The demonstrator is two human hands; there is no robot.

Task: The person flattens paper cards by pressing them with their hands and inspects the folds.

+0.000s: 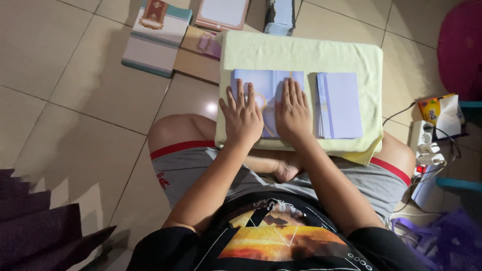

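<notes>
Lavender card (267, 86) lies flat beneath both hands' fingers (241, 98).

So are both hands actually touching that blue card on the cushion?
Touching. The head view shows the left hand and right hand lying flat, palms down, on the blue card, with no gap visible.

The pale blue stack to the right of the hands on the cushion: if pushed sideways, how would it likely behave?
The pale blue stack looks like many thin loose sheets, so it would probably shear and fan out. It rests on a soft cushion, likely dragging rather than gliding. Lifted carelessly, it may sag.
</notes>
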